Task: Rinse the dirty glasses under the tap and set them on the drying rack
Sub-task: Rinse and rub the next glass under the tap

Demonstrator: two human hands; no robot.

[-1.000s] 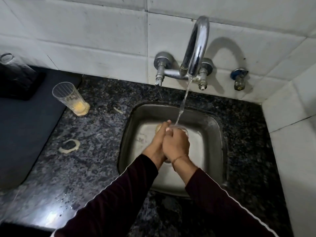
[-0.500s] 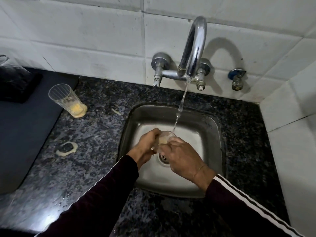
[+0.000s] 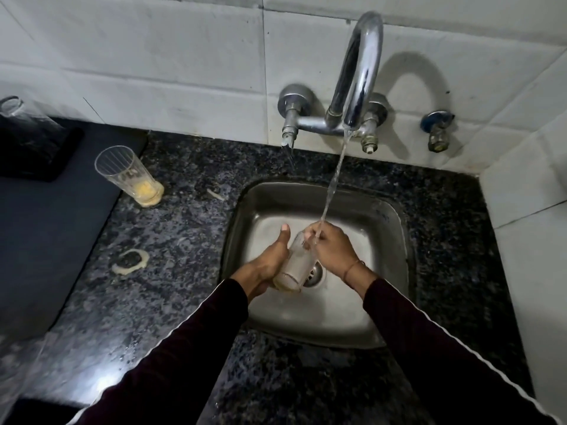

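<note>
Over the steel sink (image 3: 383, 216) I hold a clear glass (image 3: 296, 265) tilted, its mouth up toward the stream from the chrome tap (image 3: 359, 72). My left hand (image 3: 270, 259) grips the glass's side and base, thumb raised. My right hand (image 3: 333, 250) has its fingers curled at the rim, where the water lands. A second dirty glass (image 3: 129, 176) with yellow residue in its bottom stands upright on the dark granite counter (image 3: 184, 240), left of the sink.
A dark mat (image 3: 46, 234) covers the counter's left part, with a clear glass (image 3: 21, 118) on a black block at its back. A pale ring stain (image 3: 130, 261) lies on the granite. A small valve (image 3: 437, 130) sticks out of the tiled wall, right.
The glass has tilted further, its base now toward me and low over the drain. My right hand moved from the glass's side up to its rim under the stream.
</note>
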